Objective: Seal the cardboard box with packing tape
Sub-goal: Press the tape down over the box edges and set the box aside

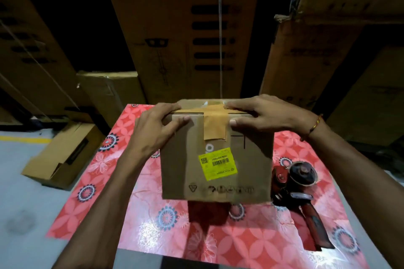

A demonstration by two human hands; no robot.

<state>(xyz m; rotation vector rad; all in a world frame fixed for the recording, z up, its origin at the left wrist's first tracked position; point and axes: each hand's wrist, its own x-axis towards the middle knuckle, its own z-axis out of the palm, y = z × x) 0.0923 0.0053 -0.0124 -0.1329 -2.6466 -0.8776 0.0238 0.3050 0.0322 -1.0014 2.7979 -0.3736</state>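
Observation:
A brown cardboard box [188,168] with a yellow barcode label [217,164] stands on the table with the red flowered cloth [122,181]. A strip of tan packing tape [215,124] runs over its top edge and down the near side. My left hand [155,129] grips the box's upper left corner, thumb on the near face. My right hand [264,113] grips the upper right corner, fingertips beside the tape. A red tape dispenser [299,194] lies on the cloth just right of the box.
Tall stacked cartons [185,28] stand close behind the table. A small open carton [63,157] lies on the grey floor at the left. More cartons [328,61] rise at the right.

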